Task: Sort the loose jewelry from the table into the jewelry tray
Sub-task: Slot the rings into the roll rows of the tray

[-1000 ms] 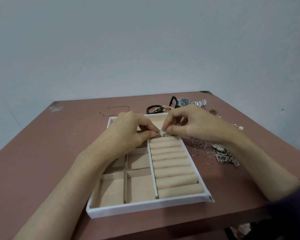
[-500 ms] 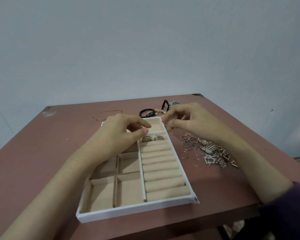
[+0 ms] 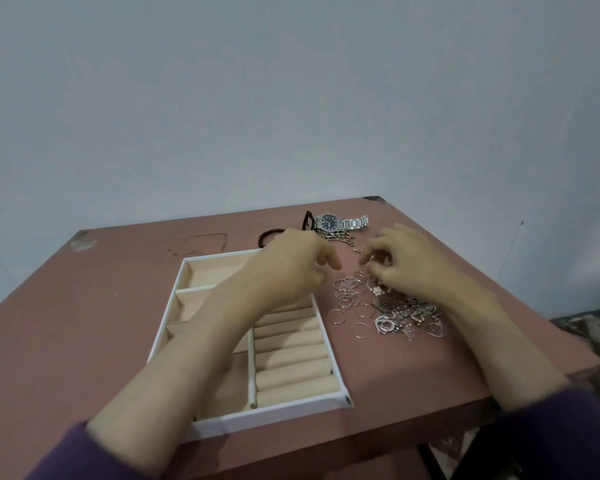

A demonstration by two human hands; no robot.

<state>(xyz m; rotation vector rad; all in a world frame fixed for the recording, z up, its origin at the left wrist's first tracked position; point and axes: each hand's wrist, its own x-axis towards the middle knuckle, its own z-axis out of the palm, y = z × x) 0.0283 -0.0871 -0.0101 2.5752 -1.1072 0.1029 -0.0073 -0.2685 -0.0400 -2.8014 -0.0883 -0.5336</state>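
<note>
My right hand [image 3: 409, 261] hung over the far end of the loose jewelry [image 3: 385, 306], fingers curled down with the fingertips [image 3: 373, 268] close together at the thin rings [image 3: 350, 289]; whether they already pinched one I could not tell, the view being blurred there; my left hand [image 3: 291, 265] hovered above the far right part of the jewelry tray [image 3: 267, 415], fingers loosely curled and holding nothing that I could see.

The pile lay on the table [image 3: 84, 323] just beside the tray's right wall, toward the table's right edge, rings nearest the tray and tangled pendants and chains further right; a watch [image 3: 329, 221] and dark bracelets [image 3: 271, 233] sat near the far edge, behind the tray.

As I judged it, the risk was the tangle: lifting one ring could drag a chain with it and scatter pieces toward the right edge, where they might fall off; a thin ring could also slip from a shallow pinch and roll.

The tray's long axis ran from the table's near edge to the far one, tilted slightly leftward going away; its padded ring rolls [image 3: 291, 358] lay crosswise along the right side, square compartments on the left.
</note>
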